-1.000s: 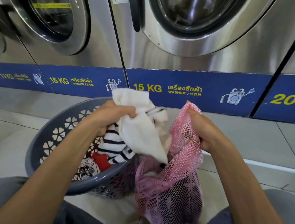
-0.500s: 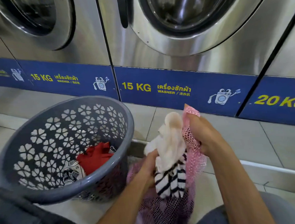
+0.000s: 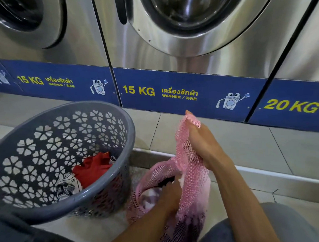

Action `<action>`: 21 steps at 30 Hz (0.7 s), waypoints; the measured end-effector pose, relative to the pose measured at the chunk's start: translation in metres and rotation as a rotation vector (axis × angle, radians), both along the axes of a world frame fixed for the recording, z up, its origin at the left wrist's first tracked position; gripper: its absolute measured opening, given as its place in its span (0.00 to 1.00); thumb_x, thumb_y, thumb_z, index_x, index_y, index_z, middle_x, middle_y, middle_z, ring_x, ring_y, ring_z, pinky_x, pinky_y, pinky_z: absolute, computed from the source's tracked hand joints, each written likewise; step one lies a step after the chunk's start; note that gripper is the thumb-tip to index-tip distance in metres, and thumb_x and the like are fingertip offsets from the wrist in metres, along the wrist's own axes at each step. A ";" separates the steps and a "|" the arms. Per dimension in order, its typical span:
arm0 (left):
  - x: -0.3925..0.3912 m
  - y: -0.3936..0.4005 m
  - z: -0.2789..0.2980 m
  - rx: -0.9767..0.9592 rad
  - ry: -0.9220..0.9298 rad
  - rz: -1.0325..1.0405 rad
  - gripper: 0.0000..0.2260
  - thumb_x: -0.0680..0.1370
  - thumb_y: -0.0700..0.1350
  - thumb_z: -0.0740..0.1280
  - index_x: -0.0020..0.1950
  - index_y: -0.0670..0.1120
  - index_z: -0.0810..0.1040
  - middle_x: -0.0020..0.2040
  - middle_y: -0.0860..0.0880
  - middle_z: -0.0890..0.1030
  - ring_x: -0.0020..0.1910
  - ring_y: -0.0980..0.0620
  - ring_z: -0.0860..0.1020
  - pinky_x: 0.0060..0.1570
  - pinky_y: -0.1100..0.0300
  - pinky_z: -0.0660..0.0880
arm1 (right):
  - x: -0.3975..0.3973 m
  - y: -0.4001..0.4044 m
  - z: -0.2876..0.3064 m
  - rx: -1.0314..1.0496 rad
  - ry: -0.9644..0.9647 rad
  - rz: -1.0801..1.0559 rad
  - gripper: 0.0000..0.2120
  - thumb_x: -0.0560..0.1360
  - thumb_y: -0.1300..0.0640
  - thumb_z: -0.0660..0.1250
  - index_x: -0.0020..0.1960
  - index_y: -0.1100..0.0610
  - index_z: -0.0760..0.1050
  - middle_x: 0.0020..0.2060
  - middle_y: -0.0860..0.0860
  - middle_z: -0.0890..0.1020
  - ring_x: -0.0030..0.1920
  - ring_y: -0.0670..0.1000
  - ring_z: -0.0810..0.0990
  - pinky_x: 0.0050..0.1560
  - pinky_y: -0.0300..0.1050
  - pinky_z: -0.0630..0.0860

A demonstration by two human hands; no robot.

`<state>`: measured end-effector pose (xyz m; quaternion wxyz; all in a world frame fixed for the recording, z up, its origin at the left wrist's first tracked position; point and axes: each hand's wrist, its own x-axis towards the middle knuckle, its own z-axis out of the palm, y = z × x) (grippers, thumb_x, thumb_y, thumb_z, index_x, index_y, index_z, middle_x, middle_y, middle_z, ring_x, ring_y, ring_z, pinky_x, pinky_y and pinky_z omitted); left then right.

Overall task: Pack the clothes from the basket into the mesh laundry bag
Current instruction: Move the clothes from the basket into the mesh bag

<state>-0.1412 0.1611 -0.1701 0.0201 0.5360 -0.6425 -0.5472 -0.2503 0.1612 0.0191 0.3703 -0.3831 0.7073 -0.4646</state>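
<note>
Right hand pinched the pink mesh bag rim up; left hand buried inside, grip hidden. Red garment lay in grey basket.

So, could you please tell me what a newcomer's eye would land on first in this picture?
Probably the pink mesh laundry bag at lower centre, its rim held up by the right hand while the left hand reaches inside. Next, the round grey plastic basket with flower cut-outs at left, holding a red garment. Behind stand steel washers with blue "15 KG" labels.
</note>
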 end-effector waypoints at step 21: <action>0.078 -0.062 0.202 -0.398 -0.204 -0.671 0.17 0.77 0.46 0.64 0.66 0.54 0.79 0.62 0.54 0.81 0.56 0.54 0.80 0.60 0.57 0.77 | 0.030 -0.020 -0.020 0.284 0.039 0.151 0.39 0.80 0.31 0.47 0.77 0.59 0.68 0.75 0.60 0.72 0.71 0.59 0.74 0.74 0.57 0.68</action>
